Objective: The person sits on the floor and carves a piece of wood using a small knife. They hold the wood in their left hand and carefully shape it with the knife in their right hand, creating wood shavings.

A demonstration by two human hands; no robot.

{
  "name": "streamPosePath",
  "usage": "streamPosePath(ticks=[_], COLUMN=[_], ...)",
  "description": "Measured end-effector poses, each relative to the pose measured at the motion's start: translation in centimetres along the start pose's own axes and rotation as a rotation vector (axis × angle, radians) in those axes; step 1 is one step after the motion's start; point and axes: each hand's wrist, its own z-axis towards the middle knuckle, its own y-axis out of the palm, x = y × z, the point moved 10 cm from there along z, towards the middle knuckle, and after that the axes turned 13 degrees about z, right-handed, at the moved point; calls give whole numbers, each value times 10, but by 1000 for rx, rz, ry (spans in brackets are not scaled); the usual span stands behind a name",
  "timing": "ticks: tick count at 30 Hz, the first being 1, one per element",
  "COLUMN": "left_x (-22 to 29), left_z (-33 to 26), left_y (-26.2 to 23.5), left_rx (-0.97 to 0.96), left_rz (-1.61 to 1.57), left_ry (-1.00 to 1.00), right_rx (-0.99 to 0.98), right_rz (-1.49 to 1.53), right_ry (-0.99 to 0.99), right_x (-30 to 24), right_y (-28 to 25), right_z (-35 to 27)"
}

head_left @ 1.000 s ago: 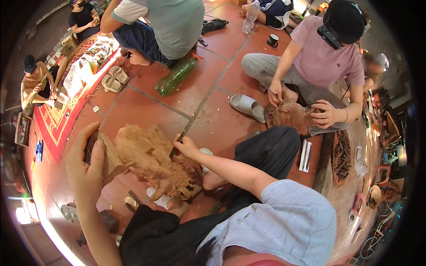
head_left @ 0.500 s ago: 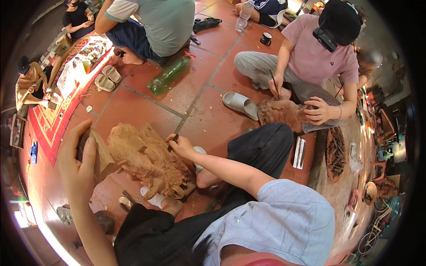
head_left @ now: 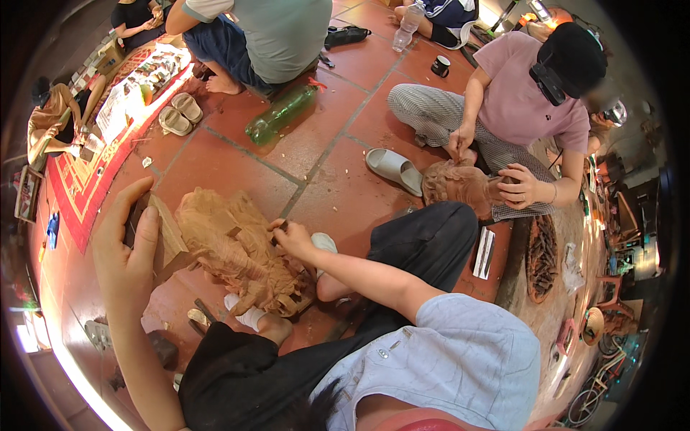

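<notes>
A carved wooden piece (head_left: 241, 248), light brown with deep folds and ridges, lies on the floor tiles before me, between my legs. My left hand (head_left: 128, 248) is raised at the left, thumb and fingers wrapped round a flat-faced wooden block (head_left: 170, 241) beside the carving. I cannot tell whether the block is joined to it. At the carving's right side, the fingers of my right hand (head_left: 293, 239) are closed on a thin dark tool (head_left: 277, 234), mostly hidden by the fingers.
At right a co-worker in a pink shirt handles another brown carving (head_left: 460, 188). A grey slipper (head_left: 394, 169), a green plastic bottle (head_left: 280, 116) and beige sandals (head_left: 180, 115) lie beyond. Dark tools fill an oval basket (head_left: 542, 258). Loose tools (head_left: 201, 316) lie near my left knee.
The view has shifted slightly. My right hand stays at the carving's side, its tool showing less above the fingers. My left hand keeps its hold. The co-worker's tool hand has moved slightly.
</notes>
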Motion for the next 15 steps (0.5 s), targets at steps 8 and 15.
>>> streamPosePath(ticks=[8,15], left_x=[0,8], left_z=[0,1], left_y=[3,-5], left_rx=[-94,18], left_rz=[4,21], left_ry=[-24,-1], right_rx=[27,-114], right_rz=[56,62], right_ry=[-35,-8], right_x=[5,-20], right_y=[-17,6], right_z=[15,3])
